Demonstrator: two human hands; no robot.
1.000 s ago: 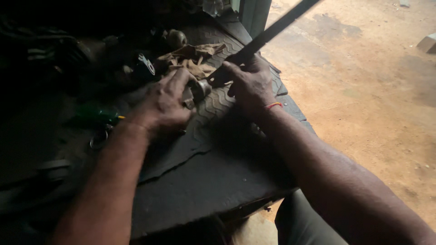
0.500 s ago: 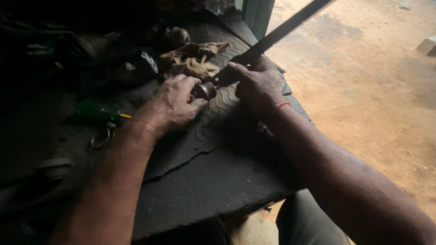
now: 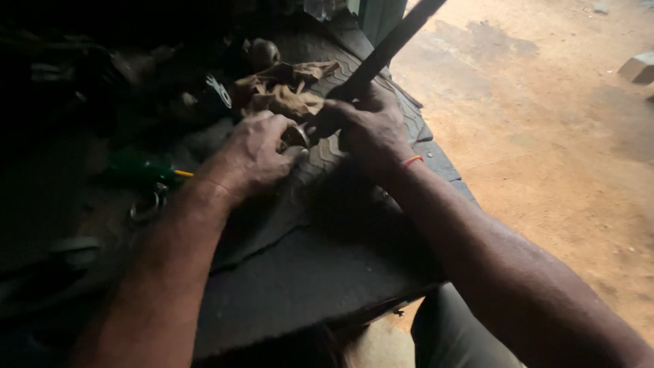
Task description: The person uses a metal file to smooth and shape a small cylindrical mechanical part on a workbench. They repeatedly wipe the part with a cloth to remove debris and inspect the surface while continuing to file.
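Note:
My left hand (image 3: 255, 153) is closed around a small round metal part (image 3: 295, 136) on a strip of tyre tread (image 3: 340, 146) that lies on the dark bench. My right hand (image 3: 364, 123) grips a long dark flat bar (image 3: 395, 44) that slants up to the top right, its lower end right by the metal part. A thin red band (image 3: 411, 161) circles my right wrist. The two hands nearly touch.
A crumpled brown rag (image 3: 286, 92) lies just beyond the hands. A green-handled tool (image 3: 143, 167) and a metal ring (image 3: 145, 206) lie left on the dark bench (image 3: 306, 286). Sandy ground (image 3: 545, 136) stretches to the right, with a grey block (image 3: 637, 68) far off.
Both hands stay together on the tread, shifting slightly toward each other around the metal part. The bar keeps its slant.

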